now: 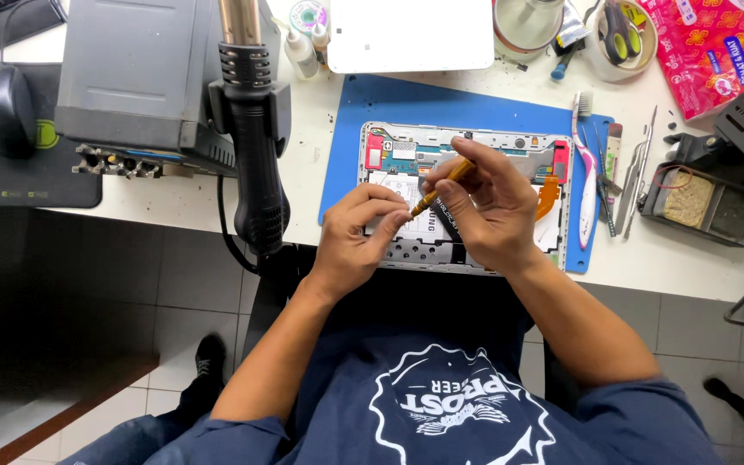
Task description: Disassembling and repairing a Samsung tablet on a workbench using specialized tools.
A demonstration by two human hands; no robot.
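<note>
Right hand (488, 211) grips screwdriver (441, 187); left hand (356, 232) pinches tip.

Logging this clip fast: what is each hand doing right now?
Left hand: fingers pinched at the tip of the orange screwdriver.
Right hand: closed on the screwdriver's handle, above the opened tablet.

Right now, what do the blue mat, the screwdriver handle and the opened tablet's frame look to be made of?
Blue mat: probably silicone or rubber, matte, lying flat and limp. Screwdriver in the right hand: orange-yellow handle, glossy, likely plastic, possibly anodised metal. Tablet: silvery frame, plastic or metal; hard to tell.
</note>
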